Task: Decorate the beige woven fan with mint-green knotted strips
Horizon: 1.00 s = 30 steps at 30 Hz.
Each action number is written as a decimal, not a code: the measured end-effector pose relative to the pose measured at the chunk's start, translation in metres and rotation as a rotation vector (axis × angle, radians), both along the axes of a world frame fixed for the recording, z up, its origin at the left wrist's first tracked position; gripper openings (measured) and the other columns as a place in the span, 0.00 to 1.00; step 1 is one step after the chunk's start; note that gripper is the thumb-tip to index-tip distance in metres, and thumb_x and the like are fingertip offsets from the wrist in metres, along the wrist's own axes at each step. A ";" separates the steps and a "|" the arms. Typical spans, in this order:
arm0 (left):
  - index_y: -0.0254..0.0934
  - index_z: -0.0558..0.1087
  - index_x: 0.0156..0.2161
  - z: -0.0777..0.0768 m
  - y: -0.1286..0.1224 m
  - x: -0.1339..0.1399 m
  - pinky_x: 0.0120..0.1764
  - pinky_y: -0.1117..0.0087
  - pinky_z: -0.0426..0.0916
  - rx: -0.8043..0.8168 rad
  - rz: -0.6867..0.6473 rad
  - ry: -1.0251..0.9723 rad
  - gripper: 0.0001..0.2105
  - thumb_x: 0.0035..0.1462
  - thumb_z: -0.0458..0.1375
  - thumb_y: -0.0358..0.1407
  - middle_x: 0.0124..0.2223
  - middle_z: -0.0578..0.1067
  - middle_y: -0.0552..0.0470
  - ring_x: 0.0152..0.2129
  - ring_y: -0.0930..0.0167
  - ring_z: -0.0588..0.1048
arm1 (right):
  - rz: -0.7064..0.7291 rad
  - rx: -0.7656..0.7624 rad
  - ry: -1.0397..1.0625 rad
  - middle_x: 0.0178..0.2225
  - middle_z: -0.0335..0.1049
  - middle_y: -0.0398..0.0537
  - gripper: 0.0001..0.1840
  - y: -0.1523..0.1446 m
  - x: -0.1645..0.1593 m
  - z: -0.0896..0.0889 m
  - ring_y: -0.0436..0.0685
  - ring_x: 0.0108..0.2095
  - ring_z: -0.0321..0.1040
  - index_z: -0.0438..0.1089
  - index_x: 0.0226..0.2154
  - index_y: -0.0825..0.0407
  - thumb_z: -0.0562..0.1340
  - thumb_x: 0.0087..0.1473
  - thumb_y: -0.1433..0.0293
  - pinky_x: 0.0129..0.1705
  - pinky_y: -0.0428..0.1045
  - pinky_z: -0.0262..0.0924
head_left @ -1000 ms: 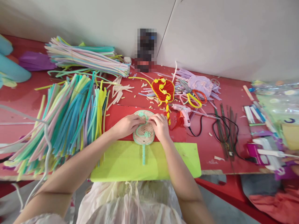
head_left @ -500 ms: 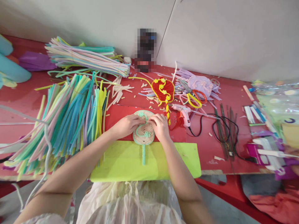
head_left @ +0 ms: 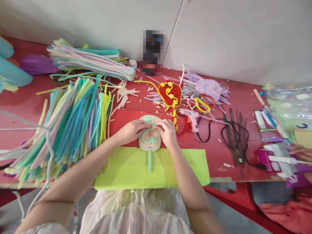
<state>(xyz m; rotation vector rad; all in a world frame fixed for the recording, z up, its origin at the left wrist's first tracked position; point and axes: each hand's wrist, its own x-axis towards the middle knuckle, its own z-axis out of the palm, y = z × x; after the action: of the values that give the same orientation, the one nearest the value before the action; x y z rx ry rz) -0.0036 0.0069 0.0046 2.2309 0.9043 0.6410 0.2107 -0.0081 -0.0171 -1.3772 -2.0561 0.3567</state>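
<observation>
A small round fan (head_left: 143,146) made of beige pipe cleaners, with a mint-green rim and handle, lies flat in front of me. A curled mint-green pipe cleaner (head_left: 146,134) with a green flower (head_left: 153,140) decorates its face. My left hand (head_left: 134,130) reaches in from the left, thumb and fingers pinched at the curl's upper end. From the right, my right hand (head_left: 167,132) pinches at the same green trim near the fan's upper right. The fingertips hide part of the trim.
A yellow-green mat (head_left: 131,172) lies under the handle. Behind are a red-and-yellow fan (head_left: 168,94), a glue gun (head_left: 191,118) and scissors (head_left: 203,104). Bundles of pipe cleaners (head_left: 73,120) spread at left. Another person's hand (head_left: 302,152) shows at the right edge.
My hands stay almost still, pinched at the green trim. Another person's hand has come into view at the right edge.
</observation>
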 end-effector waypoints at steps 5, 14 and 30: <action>0.37 0.71 0.47 -0.004 -0.001 0.000 0.40 0.70 0.69 -0.034 0.064 -0.004 0.11 0.59 0.53 0.33 0.41 0.75 0.48 0.35 0.72 0.73 | -0.010 -0.011 0.036 0.34 0.71 0.46 0.06 -0.001 0.000 0.001 0.56 0.37 0.64 0.69 0.32 0.49 0.60 0.57 0.65 0.43 0.53 0.55; 0.37 0.72 0.44 -0.003 -0.003 0.004 0.36 0.72 0.67 -0.002 0.079 0.032 0.10 0.57 0.55 0.31 0.37 0.73 0.50 0.32 0.73 0.72 | -0.064 -0.006 0.216 0.34 0.71 0.47 0.08 0.000 0.002 0.003 0.55 0.37 0.67 0.71 0.33 0.49 0.57 0.59 0.66 0.44 0.53 0.60; 0.36 0.72 0.42 -0.005 -0.005 0.008 0.38 0.69 0.67 0.091 0.118 0.109 0.08 0.58 0.54 0.34 0.38 0.75 0.48 0.35 0.69 0.73 | -0.015 -0.061 0.190 0.34 0.71 0.46 0.05 -0.003 0.007 0.002 0.55 0.37 0.67 0.73 0.34 0.48 0.61 0.56 0.67 0.44 0.53 0.62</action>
<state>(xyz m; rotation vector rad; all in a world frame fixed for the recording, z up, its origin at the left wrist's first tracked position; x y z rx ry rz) 0.0043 0.0016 -0.0001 2.3252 1.0881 0.6301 0.2181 -0.0116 -0.0147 -1.3400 -1.8924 0.5266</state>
